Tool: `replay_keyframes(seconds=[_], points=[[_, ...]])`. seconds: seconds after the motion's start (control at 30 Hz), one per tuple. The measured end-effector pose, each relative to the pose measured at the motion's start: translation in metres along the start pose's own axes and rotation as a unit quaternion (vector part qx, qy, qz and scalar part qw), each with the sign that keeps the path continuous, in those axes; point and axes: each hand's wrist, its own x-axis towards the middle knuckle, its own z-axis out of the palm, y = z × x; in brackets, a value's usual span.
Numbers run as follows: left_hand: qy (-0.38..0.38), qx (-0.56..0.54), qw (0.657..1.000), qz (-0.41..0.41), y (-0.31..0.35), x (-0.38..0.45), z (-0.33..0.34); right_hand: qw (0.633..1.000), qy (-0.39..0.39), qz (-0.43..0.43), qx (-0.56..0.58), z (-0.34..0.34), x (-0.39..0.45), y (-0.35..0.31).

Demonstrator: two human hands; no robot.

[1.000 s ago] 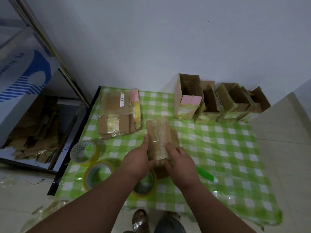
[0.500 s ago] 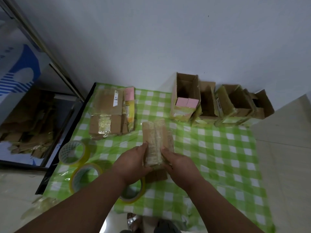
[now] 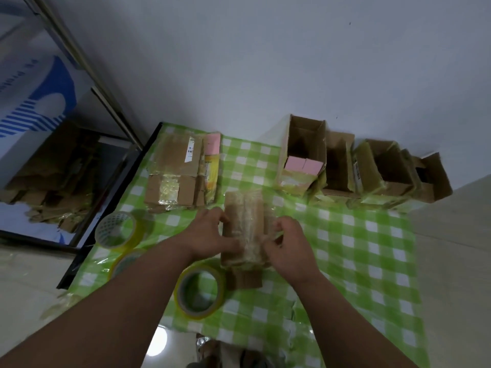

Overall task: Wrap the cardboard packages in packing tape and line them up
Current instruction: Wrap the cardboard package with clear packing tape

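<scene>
A flat cardboard package point(image 3: 245, 224) wrapped in clear tape lies in the middle of the green checked tablecloth point(image 3: 345, 248). My left hand point(image 3: 210, 235) grips its left edge and my right hand point(image 3: 285, 244) grips its right edge, fingers curled on the taped surface. Its bare cardboard end sticks out toward me below the hands. A roll of packing tape point(image 3: 199, 292) lies just in front of the package under my left forearm. Two more tape rolls point(image 3: 117, 232) lie at the left edge.
A stack of flattened taped cardboard point(image 3: 175, 179) lies at the back left of the table. Several open cardboard boxes point(image 3: 305, 155) stand in a row along the wall at the back right. Left of the table is a bin with cardboard scraps point(image 3: 47, 181).
Both hands have spread from the near end of the package to its two sides. The view has shifted a little, and the package sits flatter on the table.
</scene>
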Motion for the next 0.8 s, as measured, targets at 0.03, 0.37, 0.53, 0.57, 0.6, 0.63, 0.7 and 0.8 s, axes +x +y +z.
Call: replay_keyframes(seconds=[0.03, 0.37, 0.53, 0.57, 0.6, 0.63, 0.7, 0.8], points=[[0.028, -0.024, 0.999, -0.004, 0.004, 0.003, 0.000, 1.000, 0.011, -0.002, -0.007, 0.002, 0.006, -0.003], [-0.008, -0.112, 0.991, -0.069, 0.021, 0.037, -0.005, 0.989, -0.099, -0.001, -0.110, -0.002, 0.086, -0.026], [-0.049, -0.123, 0.986, -0.101, 0.021, 0.048, -0.017, 0.989, -0.119, 0.031, -0.082, -0.001, 0.103, -0.025], [-0.055, -0.131, 0.984, -0.106, 0.020, 0.050, -0.018, 0.987, -0.126, 0.039, -0.086, -0.002, 0.106, -0.025], [-0.059, -0.140, 0.982, -0.112, 0.019, 0.051, -0.019, 0.986, -0.135, 0.046, -0.089, -0.002, 0.109, -0.025], [-0.061, -0.152, 0.980, -0.116, 0.019, 0.053, -0.019, 0.985, -0.143, 0.049, -0.087, -0.003, 0.112, -0.024], [-0.060, -0.187, 0.972, -0.125, 0.017, 0.054, -0.017, 0.985, -0.149, 0.055, -0.071, -0.004, 0.112, -0.021], [-0.055, -0.276, 0.949, -0.142, 0.013, 0.054, -0.012, 0.986, -0.142, 0.076, -0.033, 0.001, 0.102, -0.018]])
